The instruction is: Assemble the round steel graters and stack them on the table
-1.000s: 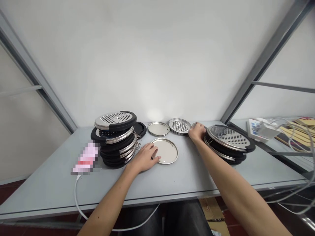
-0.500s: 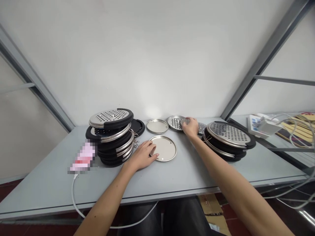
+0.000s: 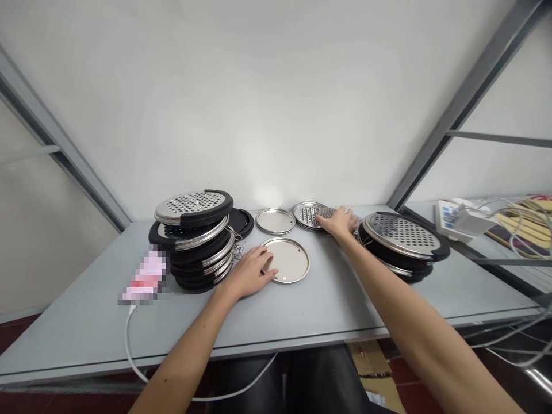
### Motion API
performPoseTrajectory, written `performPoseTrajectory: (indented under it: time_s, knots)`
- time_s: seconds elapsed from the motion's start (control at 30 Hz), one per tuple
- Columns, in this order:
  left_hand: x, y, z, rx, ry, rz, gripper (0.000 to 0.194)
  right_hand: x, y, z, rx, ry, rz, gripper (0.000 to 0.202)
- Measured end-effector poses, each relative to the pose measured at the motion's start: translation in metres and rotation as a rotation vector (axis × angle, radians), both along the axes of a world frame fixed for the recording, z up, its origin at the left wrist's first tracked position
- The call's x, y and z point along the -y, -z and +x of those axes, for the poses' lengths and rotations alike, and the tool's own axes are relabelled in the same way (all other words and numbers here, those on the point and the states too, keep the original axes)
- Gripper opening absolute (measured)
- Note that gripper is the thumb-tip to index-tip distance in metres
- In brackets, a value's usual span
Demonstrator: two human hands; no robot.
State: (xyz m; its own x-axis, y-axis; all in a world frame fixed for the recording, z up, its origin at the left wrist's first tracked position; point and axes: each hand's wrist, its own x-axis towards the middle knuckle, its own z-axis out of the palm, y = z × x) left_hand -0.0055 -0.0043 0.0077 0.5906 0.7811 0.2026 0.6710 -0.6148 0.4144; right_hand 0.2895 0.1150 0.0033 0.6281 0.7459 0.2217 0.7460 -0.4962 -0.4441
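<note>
My left hand (image 3: 251, 273) rests at the left edge of a shallow round metal plate (image 3: 290, 261), thumb and fingers apart, partly covering its rim. My right hand (image 3: 340, 221) reaches to the back right, over round perforated grater discs (image 3: 328, 213). Its thumb and fingers are spread across them; the fingertips on the far side are partly hidden. Just left of it lie more stacked metal grater discs (image 3: 307, 215). Behind the plate near my left hand is a similar shallow metal plate (image 3: 276, 221).
At left stands a tall stack of black-rimmed round graters (image 3: 196, 210) with wire clips. A black round piece (image 3: 242, 223) lies behind it. A shorter grater stack (image 3: 403, 236) stands at right. A blurred pink item (image 3: 146, 276) has a white cable. A power strip (image 3: 459, 221) lies beyond the frame.
My right hand has shifted slightly right over the grater discs, and its fingers have spread wider. My left hand and the plate stay where they were.
</note>
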Motion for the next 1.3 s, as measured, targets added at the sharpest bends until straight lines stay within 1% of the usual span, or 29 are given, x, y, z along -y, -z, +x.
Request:
performPoseTrajectory:
  time_s: [0.1,0.2,0.3,0.37,0.47,0.57,0.63,0.67,0.73,0.83,0.87,0.9,0.97,1.07,1.2,1.3]
  knots:
    - [0.000,0.000,0.000,-0.009,0.002,0.004,0.028,-0.001,-0.003,-0.001,-0.084,0.030,-0.037,0.089]
    - [-0.001,0.000,0.000,-0.008,0.003,0.007,0.027,0.001,-0.005,-0.002,-0.095,0.026,-0.042,0.089]
    - [0.000,0.000,0.000,0.003,0.006,0.010,0.027,0.002,-0.003,-0.001,-0.085,0.028,-0.011,0.092]
    - [0.000,-0.001,0.000,0.012,0.007,0.011,0.027,0.003,-0.002,0.000,-0.082,0.039,0.043,0.091]
    - [0.001,-0.001,0.000,0.018,-0.003,0.000,0.031,0.004,-0.002,-0.002,-0.089,0.057,0.166,0.089]
    - [0.001,0.000,-0.001,0.007,-0.054,-0.038,0.048,0.007,-0.009,-0.010,-0.108,0.015,0.294,0.093]
    - [0.001,0.002,-0.001,-0.004,-0.097,-0.071,0.061,0.011,-0.016,-0.019,-0.112,-0.093,0.379,0.098]
    - [0.000,0.002,-0.001,-0.005,-0.112,-0.082,0.066,0.014,-0.020,-0.024,-0.109,-0.176,0.423,0.100]
    - [0.000,0.002,-0.001,0.008,-0.111,-0.084,0.069,0.024,-0.024,-0.035,-0.098,-0.395,0.509,0.098]
    - [-0.001,0.000,-0.001,0.056,-0.079,-0.062,0.069,0.047,-0.021,-0.049,-0.077,-0.763,0.571,0.095]
    - [-0.001,-0.001,-0.001,0.067,-0.074,-0.059,0.069,0.056,-0.017,-0.053,-0.067,-0.861,0.578,0.094]
    - [-0.001,-0.002,-0.001,0.072,-0.074,-0.058,0.069,0.063,-0.013,-0.055,-0.060,-0.930,0.586,0.093]
    - [0.000,-0.004,-0.001,0.061,-0.070,-0.058,0.068,0.075,-0.004,-0.055,-0.072,-1.009,0.591,0.089]
    - [0.000,-0.005,0.000,0.031,-0.060,-0.052,0.065,0.080,0.005,-0.050,-0.155,-1.075,0.585,0.087]
    - [-0.002,-0.004,0.000,0.034,-0.071,-0.043,0.063,0.082,0.008,-0.044,-0.347,-1.190,0.479,0.092]
    - [-0.002,-0.003,-0.001,0.052,-0.081,-0.036,0.060,0.088,0.007,-0.046,-0.419,-1.274,0.382,0.097]
